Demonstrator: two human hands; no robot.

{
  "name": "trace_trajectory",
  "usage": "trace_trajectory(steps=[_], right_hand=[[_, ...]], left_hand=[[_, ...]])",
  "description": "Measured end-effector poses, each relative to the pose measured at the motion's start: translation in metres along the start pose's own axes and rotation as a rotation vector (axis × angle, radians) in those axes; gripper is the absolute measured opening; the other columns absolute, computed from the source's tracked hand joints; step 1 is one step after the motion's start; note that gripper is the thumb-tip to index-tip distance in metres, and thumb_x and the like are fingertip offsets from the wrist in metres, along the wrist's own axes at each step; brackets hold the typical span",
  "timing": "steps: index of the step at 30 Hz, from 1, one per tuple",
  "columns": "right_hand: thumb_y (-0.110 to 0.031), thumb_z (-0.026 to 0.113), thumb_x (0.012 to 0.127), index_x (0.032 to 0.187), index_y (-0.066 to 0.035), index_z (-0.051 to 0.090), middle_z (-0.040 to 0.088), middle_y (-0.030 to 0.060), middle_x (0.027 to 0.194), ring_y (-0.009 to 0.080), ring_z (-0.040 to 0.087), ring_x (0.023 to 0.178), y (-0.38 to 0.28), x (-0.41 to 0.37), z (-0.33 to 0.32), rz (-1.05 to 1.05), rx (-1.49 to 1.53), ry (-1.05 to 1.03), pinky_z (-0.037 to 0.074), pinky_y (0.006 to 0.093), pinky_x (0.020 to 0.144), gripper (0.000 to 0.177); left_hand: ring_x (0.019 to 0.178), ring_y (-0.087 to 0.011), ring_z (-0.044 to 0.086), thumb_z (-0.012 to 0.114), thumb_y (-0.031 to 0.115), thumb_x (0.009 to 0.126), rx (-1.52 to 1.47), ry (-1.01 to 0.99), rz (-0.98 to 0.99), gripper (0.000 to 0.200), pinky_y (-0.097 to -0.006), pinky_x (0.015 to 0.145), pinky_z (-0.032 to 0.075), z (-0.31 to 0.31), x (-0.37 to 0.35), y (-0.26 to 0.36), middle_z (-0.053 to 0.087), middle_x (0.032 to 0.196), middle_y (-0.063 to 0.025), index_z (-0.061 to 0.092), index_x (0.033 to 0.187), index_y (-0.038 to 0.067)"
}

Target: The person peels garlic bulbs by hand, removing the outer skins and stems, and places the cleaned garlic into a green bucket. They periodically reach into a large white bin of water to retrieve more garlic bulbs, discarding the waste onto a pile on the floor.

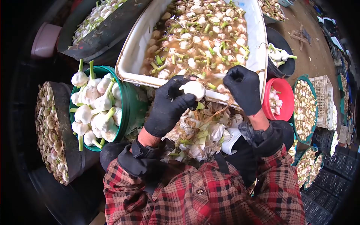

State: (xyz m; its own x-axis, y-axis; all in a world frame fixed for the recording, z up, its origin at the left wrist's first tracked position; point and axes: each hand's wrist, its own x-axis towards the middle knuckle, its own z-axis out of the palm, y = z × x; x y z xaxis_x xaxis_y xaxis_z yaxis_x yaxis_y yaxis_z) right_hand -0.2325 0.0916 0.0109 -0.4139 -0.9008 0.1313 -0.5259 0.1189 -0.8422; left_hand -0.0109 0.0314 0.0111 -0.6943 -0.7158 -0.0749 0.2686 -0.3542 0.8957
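My left hand (pixel 170 107), in a black glove, grips a peeled white garlic bulb (pixel 195 90) between thumb and fingers over the near rim of a white tub (pixel 129 77). To its right, my right hand (pixel 243 89), gloved too, is closed in a fist above the same rim; whatever its fingers hold is hidden. Brownish water in the tub carries many garlic bulbs (pixel 191 63) with cut green stems. Below both hands, a heap of loose garlic skins (pixel 200 131) lies between my legs, and a brown strand of skin (pixel 226 107) hangs near the rim.
On the left stand a green bucket (pixel 129 101) of clean white garlic and a dark container (pixel 75 123) of unpeeled bulbs. A red bowl (pixel 287 98) with small bulbs and a black bowl (pixel 287 45) sit at right. Beyond are full baskets (pixel 304 108) and a beige crate (pixel 321 99).
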Motion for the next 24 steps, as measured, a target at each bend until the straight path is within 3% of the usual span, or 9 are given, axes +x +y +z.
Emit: trace_trajectory(steps=[1,2,4,7,8,10,11,13,24], right_hand=[[-0.004,0.064,0.074,0.081,-0.001,0.066,0.065,0.0116,0.071,0.0191,0.064,0.063,0.014,0.003,-0.002,-0.062,-0.137,0.031,0.050,0.0301,0.062,0.008],[-0.004,0.064,0.074,0.081,-0.001,0.066,0.065,0.0116,0.071,0.0191,0.064,0.063,0.008,0.003,-0.003,-0.065,-0.138,0.031,0.050,0.0301,0.062,0.008],[-0.002,0.063,0.074,0.087,-0.002,0.067,0.067,0.0134,0.085,0.0250,0.066,0.076,-0.008,-0.002,-0.003,-0.288,-0.041,0.047,0.051,0.0323,0.069,0.013],[-0.001,0.064,0.074,0.091,-0.003,0.067,0.066,0.0119,0.093,0.0262,0.065,0.086,-0.030,-0.009,0.002,-0.473,-0.023,-0.029,0.051,0.0332,0.075,0.017],[-0.003,0.069,0.073,0.090,-0.004,0.067,0.066,0.0107,0.090,0.0276,0.064,0.086,-0.034,-0.013,0.006,-0.449,-0.021,-0.039,0.051,0.0347,0.075,0.017],[-0.004,0.070,0.073,0.089,-0.005,0.067,0.066,0.0104,0.089,0.0280,0.064,0.085,-0.032,-0.014,0.011,-0.483,-0.071,-0.034,0.051,0.0353,0.074,0.017],[-0.005,0.071,0.072,0.089,-0.005,0.068,0.066,0.0102,0.088,0.0283,0.063,0.083,-0.030,-0.014,0.013,-0.520,-0.123,-0.037,0.051,0.0359,0.073,0.017],[-0.007,0.072,0.072,0.087,-0.006,0.068,0.066,0.0096,0.085,0.0285,0.063,0.080,-0.030,-0.017,0.014,-0.513,-0.117,-0.041,0.050,0.0368,0.071,0.015],[-0.004,0.066,0.073,0.081,-0.004,0.060,0.061,0.0119,0.076,0.0321,0.061,0.071,-0.024,-0.028,0.023,-0.519,-0.188,-0.046,0.047,0.0405,0.063,0.010]], left_hand=[[0.090,-0.0155,0.062,0.066,0.016,0.087,0.002,-0.003,0.002,0.044,-0.0284,0.076,0.053,0.001,0.001,0.001,0.062,0.104,-0.0086,0.051,0.125,-0.001],[0.091,-0.0160,0.062,0.064,0.016,0.088,-0.074,0.017,-0.022,0.045,-0.0285,0.077,0.053,0.001,0.002,0.002,0.061,0.106,-0.0088,0.050,0.126,-0.001],[0.094,-0.0176,0.062,0.060,0.017,0.091,-0.144,0.069,-0.039,0.045,-0.0291,0.079,0.053,0.004,0.003,0.006,0.059,0.112,-0.0094,0.048,0.130,-0.001],[0.095,-0.0177,0.061,0.060,0.018,0.091,-0.199,0.034,-0.103,0.043,-0.0287,0.080,0.052,0.000,0.004,-0.003,0.058,0.116,-0.0099,0.049,0.128,-0.002],[0.095,-0.0177,0.061,0.060,0.018,0.091,-0.196,0.031,-0.110,0.043,-0.0287,0.080,0.052,0.000,0.004,-0.005,0.058,0.116,-0.0099,0.049,0.128,-0.002],[0.095,-0.0158,0.060,0.060,0.016,0.091,0.217,-0.030,0.149,0.044,-0.0286,0.078,0.052,0.002,0.004,-0.009,0.059,0.115,-0.0102,0.050,0.129,-0.003],[0.095,-0.0158,0.060,0.060,0.016,0.091,0.216,-0.031,0.146,0.044,-0.0286,0.078,0.052,0.005,0.005,-0.009,0.059,0.115,-0.0102,0.050,0.129,-0.003],[0.082,-0.0132,0.061,0.060,0.010,0.090,0.067,0.106,-0.062,0.043,-0.0273,0.073,0.052,0.011,0.006,-0.007,0.064,0.101,-0.0102,0.049,0.128,-0.006],[0.072,-0.0107,0.061,0.065,0.011,0.089,0.239,0.036,-0.156,0.036,-0.0262,0.064,0.051,0.004,0.004,-0.010,0.066,0.086,-0.0081,0.055,0.119,-0.006]])
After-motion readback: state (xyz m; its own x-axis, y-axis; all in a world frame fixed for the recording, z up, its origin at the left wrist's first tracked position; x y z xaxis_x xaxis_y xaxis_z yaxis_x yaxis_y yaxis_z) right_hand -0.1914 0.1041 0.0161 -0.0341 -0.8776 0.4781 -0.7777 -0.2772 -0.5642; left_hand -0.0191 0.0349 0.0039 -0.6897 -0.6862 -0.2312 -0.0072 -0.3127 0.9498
